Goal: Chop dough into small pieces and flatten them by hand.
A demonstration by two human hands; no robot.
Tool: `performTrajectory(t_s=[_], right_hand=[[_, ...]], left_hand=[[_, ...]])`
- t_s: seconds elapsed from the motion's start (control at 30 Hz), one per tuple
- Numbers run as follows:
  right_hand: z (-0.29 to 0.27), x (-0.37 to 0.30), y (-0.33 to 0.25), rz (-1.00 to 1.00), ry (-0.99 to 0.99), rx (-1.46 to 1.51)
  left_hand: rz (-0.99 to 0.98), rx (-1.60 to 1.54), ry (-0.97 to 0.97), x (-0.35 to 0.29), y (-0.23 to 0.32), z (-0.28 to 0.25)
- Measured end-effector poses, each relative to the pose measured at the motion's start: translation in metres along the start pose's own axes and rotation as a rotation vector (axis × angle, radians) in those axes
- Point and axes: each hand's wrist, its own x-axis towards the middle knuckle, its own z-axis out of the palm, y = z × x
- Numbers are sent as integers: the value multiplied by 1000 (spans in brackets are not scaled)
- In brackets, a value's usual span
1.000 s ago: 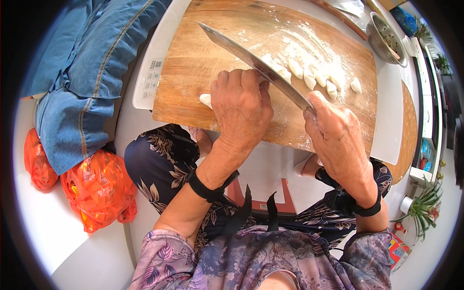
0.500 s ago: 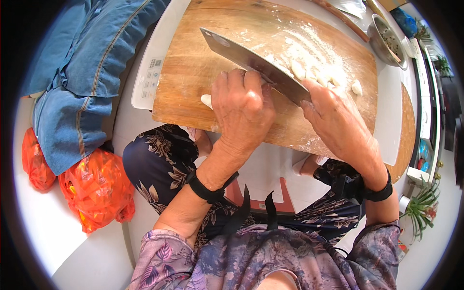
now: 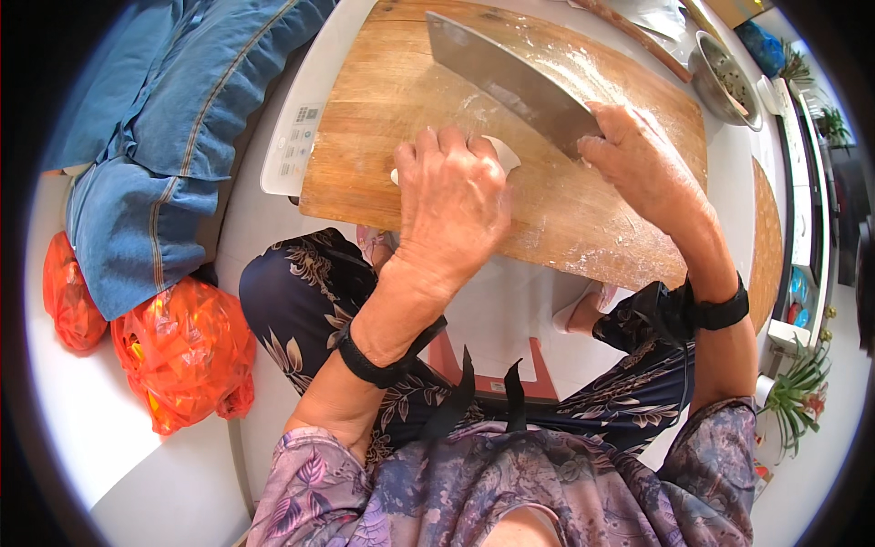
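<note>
The left hand (image 3: 456, 196) is on top of a piece of white dough (image 3: 504, 153). Its fingers are bent and close together, holding the dough down. A bit of dough sticks out on each side of the hand, and the middle is hidden under it. The dough lies on a wooden cutting board (image 3: 365, 137), near the edge closest to the person.

The right hand (image 3: 643, 159) holds a big cleaver (image 3: 510, 77). Its fingers are wrapped tight around the handle, so the handle is mostly covered. The wide gray blade points up and to the left, well past the dough. I cannot tell if the blade touches the board. White flour (image 3: 583, 64) is spread on the wood behind the blade.

The cutting board sits on a white table (image 3: 725, 182). Past the far right corner of the board there is a metal bowl (image 3: 726, 80) with bits of food in it. A long wooden stick (image 3: 633, 36) lies just beside the far edge of the board.

Each wrist has a black band (image 3: 369, 360). On the left side are blue denim cloth (image 3: 164, 137) and shiny red plastic bags (image 3: 187, 356).
</note>
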Motion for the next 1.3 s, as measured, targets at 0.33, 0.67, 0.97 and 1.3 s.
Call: performTrajectory(t_s=[0.33,0.67,0.97,1.3], right_hand=[[15,17,23,-471,349,-193],[-1,-34,-18,-133,231,-173],[7,-49,-32,-83,224,-120],[7,-55,-40,-67,176,-30]], left_hand=[[-15,-158,239,19,4,29],[73,-168,401,16,9,40],[24,-178,414,14,11,40],[18,-218,411,13,11,39]])
